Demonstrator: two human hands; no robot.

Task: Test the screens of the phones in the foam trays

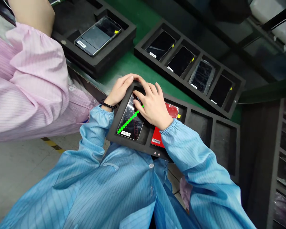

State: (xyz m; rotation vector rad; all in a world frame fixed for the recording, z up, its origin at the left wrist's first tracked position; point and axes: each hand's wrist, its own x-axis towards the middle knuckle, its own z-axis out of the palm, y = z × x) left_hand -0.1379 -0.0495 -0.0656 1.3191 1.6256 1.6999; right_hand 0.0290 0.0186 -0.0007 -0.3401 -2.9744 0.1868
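A black foam tray (143,146) lies in front of me. In its left slot sits a phone (127,127) whose dark screen shows a green jagged diagonal line. My right hand (151,103) is spread over that phone, fingertips on the upper part of its screen. My left hand (122,87) rests at the tray's upper left corner, its fingers stretched along the edge and partly behind my right hand. A phone with a red screen (157,135) lies in the second slot, partly covered by my right hand and sleeve. The two slots on the right hold no phone.
Behind stands another foam tray (181,78) with several dark phones on the green table (124,65). At upper left, a stack of trays (95,65) bears a phone (98,35). A person's pink sleeve (38,79) is close on the left. Dark shelving (274,152) stands right.
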